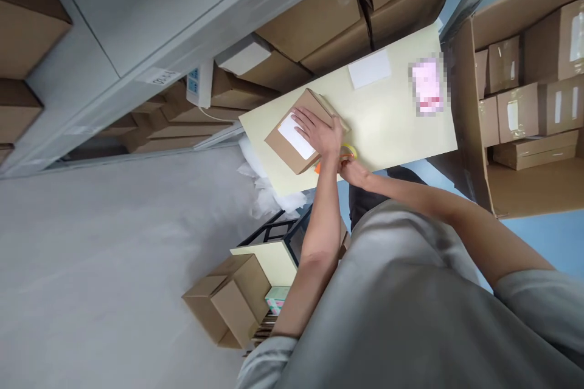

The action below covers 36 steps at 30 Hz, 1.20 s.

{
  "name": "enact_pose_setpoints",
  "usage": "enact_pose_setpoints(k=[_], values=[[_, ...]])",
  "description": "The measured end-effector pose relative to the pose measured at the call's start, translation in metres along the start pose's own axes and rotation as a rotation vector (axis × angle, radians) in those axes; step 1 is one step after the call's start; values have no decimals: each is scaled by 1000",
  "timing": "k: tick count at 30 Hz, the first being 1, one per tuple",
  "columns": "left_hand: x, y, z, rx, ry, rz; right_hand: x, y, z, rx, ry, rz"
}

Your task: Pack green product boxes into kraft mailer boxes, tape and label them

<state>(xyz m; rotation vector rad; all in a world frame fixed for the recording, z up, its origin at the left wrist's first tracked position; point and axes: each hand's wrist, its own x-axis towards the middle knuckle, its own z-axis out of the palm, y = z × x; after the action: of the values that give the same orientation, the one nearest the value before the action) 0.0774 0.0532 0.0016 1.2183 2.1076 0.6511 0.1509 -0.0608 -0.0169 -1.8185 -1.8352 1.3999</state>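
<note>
A brown cardboard box (298,161) with a white label (288,130) lies on the pale yellow tabletop (387,127). My left hand (317,130) rests flat across the top of the box and partly over the label, its fingers stretched out. Close to the box's near right side, my right hand (353,170) is closed around a tape dispenser (349,150), orange with a yellow roll. My left wrist hides part of the dispenser, so I cannot tell whether it touches the box.
A white sheet (370,69) and a blurred pink item (427,86) lie on the table. Shelving with cardboard boxes (314,12) runs behind it. At right stands a large carton (483,134) holding several boxes. An open carton (228,298) and bubble wrap (262,191) are lower left.
</note>
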Motion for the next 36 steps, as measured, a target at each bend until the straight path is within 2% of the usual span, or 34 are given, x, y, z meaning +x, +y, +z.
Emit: enact_pose_setpoints(k=[3,5,7,8,10,12,17,21,25,29,36], values=[[-1,1,-2,34,-4,8,-10,32,-32,-96,-117,-78],[-2,0,-1,74,28,29,-15,64,-63,-168,-143,-99],[-3,-1,0,103,52,46,-15,97,-98,-363,-192,-207],[-3,-2,0,103,49,51,-12,111,-114,-397,-182,-195],[-3,-2,-1,78,18,56,-1,128,-139,-452,-158,-185],[-4,0,-3,71,-19,55,16,129,-152,-548,-145,-218],[-5,8,-10,387,-81,38,55,95,-149,-856,-208,-305],[-2,1,-20,498,-162,88,60,78,-143,-985,-279,-364],[3,-18,-30,474,-214,178,54,75,-134,-994,-317,-391],[7,-34,-31,447,-236,241,50,76,-124,-917,-323,-379],[-2,-37,-29,438,-258,328,38,70,-116,-894,-347,-384]])
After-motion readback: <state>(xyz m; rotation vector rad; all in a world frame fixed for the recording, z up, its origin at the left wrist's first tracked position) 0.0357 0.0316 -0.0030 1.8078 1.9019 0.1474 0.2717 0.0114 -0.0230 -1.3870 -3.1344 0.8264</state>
